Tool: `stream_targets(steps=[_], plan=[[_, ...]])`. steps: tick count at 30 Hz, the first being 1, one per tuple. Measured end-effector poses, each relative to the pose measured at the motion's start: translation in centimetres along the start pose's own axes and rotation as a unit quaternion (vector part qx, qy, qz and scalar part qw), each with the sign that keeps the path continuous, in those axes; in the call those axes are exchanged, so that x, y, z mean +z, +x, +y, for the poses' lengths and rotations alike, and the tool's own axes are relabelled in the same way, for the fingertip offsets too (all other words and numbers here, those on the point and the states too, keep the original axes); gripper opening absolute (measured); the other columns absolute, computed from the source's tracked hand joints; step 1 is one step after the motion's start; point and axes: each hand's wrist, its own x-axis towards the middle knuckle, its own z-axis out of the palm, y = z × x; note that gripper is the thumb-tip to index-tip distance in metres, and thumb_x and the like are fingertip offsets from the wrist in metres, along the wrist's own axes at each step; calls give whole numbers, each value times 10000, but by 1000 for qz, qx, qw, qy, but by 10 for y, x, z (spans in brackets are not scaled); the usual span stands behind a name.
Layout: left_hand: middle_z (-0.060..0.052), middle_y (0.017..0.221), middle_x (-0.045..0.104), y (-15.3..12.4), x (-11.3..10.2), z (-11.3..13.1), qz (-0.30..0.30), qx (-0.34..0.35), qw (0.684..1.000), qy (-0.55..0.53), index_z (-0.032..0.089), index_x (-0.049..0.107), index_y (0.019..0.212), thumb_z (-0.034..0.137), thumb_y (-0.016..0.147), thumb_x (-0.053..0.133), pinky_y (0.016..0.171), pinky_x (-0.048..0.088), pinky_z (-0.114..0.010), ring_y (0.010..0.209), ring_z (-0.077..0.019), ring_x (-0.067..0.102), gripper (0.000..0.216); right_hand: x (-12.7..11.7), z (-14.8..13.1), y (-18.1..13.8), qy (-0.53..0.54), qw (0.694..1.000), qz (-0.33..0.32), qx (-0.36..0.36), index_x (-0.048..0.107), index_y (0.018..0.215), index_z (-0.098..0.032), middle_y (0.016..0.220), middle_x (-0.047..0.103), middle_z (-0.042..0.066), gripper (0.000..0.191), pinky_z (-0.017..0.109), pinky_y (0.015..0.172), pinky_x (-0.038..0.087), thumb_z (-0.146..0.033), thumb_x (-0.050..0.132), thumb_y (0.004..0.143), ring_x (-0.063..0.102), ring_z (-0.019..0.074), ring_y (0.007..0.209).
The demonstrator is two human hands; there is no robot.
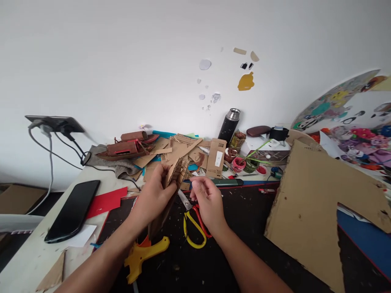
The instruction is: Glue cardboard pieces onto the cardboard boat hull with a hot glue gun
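My left hand [155,191] grips a folded brown cardboard piece [177,173], held upright and tilted above the dark work mat. Part of this piece is hidden behind the fingers and wrist. Just right of it, my right hand [208,199] is closed, thumb against the curled fingers; whatever may be between them is too small to name. Under the right hand lie scissors [195,238] with yellow and red handles, their blades partly showing between the hands. A yellow glue gun [145,256] rests on the mat below the left forearm.
A large cut cardboard sheet [305,207] lies at right. Behind the hands are cardboard scraps [189,148], a brown model boat [125,148], open paint jars [238,164], a black flask [229,124] and a green utility knife [229,182]. A phone [73,211] lies at left.
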Motion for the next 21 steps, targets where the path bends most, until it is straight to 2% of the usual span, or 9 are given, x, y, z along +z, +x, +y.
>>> stream_targets(steps=[3, 7, 11, 15, 18, 21], plan=[[-15, 1012, 698, -6, 7, 5, -7, -6, 1000, 14, 241, 575, 1133, 258, 895, 592, 843, 524, -383, 929, -247, 690, 239, 1, 2, 0, 2, 1000, 3, 0, 706, 1035, -196, 717, 609, -24, 333, 269, 615, 526, -521, 718, 964, 588, 160, 634], [-19, 1026, 711, -13, 14, 12, -39, -16, 999, 12, 250, 555, 1131, 276, 898, 584, 835, 521, -384, 904, -248, 693, 236, 1, 6, -1, -24, 999, 22, 1, 699, 1015, -192, 762, 636, 0, 321, 278, 595, 521, -506, 721, 953, 584, 167, 645], [-13, 998, 707, -17, 16, 19, -49, -18, 998, 29, 258, 543, 1116, 363, 963, 579, 792, 512, -375, 861, -243, 682, 189, 0, 3, 0, -43, 999, 31, 2, 670, 935, -211, 717, 625, -6, 291, 273, 549, 486, -500, 695, 959, 557, 164, 604], [-54, 1101, 727, -17, 15, 21, -3, 15, 997, 70, 249, 601, 1146, 457, 985, 609, 827, 530, -392, 936, -259, 701, 264, 1, 2, 0, -61, 997, 34, -8, 631, 866, -228, 659, 575, -26, 265, 254, 497, 416, -472, 667, 963, 509, 152, 564], [-85, 1190, 731, -16, 14, 19, 41, 58, 992, 107, 245, 633, 1224, 391, 968, 618, 860, 539, -405, 1022, -276, 708, 295, 4, 2, -2, -68, 997, 24, -13, 614, 852, -232, 638, 560, -37, 253, 246, 483, 390, -456, 657, 961, 496, 142, 542], [-78, 1156, 747, -16, 14, 16, 53, 72, 987, 131, 245, 650, 1214, 322, 938, 611, 827, 534, -399, 986, -271, 712, 289, 6, 0, -4, -66, 998, 15, -12, 599, 856, -238, 631, 556, -45, 245, 246, 485, 397, -454, 655, 956, 508, 141, 531]])
